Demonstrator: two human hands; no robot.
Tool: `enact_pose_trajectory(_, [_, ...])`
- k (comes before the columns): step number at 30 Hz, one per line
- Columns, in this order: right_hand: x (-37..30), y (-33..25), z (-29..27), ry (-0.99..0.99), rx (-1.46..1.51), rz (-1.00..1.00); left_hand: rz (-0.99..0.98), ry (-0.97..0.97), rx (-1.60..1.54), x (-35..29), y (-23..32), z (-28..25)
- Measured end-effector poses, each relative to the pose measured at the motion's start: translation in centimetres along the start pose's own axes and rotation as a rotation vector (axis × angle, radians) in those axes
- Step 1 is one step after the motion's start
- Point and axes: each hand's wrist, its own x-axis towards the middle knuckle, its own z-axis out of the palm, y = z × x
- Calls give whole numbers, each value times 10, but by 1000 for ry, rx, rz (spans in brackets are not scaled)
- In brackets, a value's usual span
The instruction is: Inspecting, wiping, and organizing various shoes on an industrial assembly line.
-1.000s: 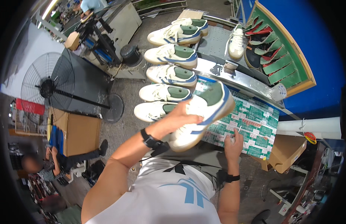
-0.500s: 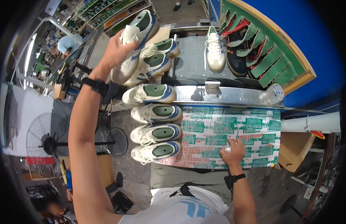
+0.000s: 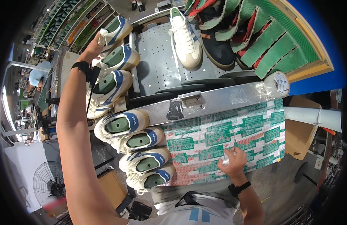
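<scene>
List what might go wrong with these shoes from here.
The far shoe at the left hand sits close to its neighbour and might knock it. The nearest shoe seems to overhang the board, so a bump could tip it. Its loose laces might snag.

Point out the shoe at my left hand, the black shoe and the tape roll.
Shoe (image 3: 117,34) at your left hand (image 3: 92,48), head view: side.
Black shoe (image 3: 219,49), head view: upper.
Tape roll (image 3: 273,83), head view: outer wrap.
</scene>
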Motion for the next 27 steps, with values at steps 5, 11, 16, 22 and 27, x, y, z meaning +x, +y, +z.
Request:
enact_pose_trajectory(5, [5,0,-3,16,6,-29,390,317,443,-27,81,6])
enact_pose_trajectory(11, [4,1,-4,21,47,-25,392,-273,-153,-60,212,154])
enact_pose_trajectory(16, [1,3,-4,14,75,22,174,22,-458,-54,228,253])
enact_pose_trajectory(22, [2,5,-5,27,77,1,69,-256,-1024,-91,211,180])
enact_pose_trajectory(27, [-1,7,1,65,79,-38,150,-232,-1127,-219,206,105])
